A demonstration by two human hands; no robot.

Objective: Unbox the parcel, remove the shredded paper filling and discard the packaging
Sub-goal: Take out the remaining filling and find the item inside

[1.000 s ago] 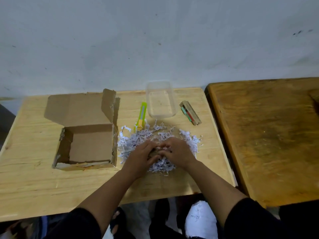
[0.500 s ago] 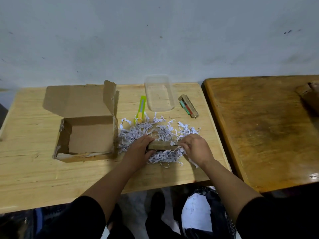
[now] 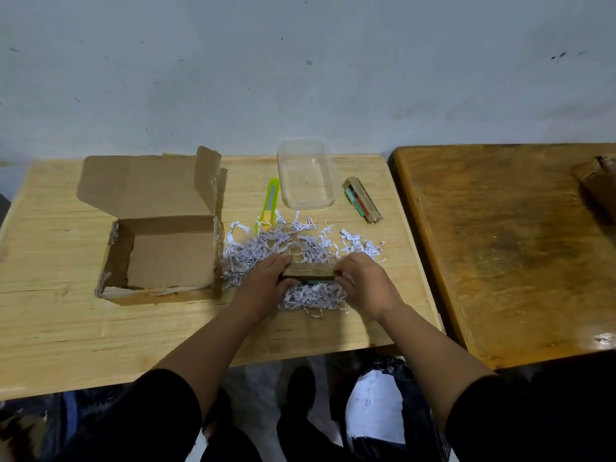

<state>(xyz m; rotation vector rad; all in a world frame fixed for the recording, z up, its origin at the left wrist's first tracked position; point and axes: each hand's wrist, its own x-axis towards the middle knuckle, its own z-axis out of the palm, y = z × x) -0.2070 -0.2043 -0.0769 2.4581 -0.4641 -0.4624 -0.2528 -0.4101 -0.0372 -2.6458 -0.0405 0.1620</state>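
An open cardboard box stands empty on the left of the light wooden table, its lid flap folded back. To its right lies a heap of white shredded paper. A small brown rectangular packet sits on the heap. My left hand grips its left end and my right hand grips its right end. A second similar packet with green and red stripes lies further back on the right.
A clear plastic tub stands at the table's back edge by the wall. A green and yellow utility knife lies between box and tub. A darker wooden table adjoins on the right with a brown object at its far edge.
My hands were together, buried in the shredded paper. They have spread apart and now hold the brown packet by its two ends, exposed on top of the heap.
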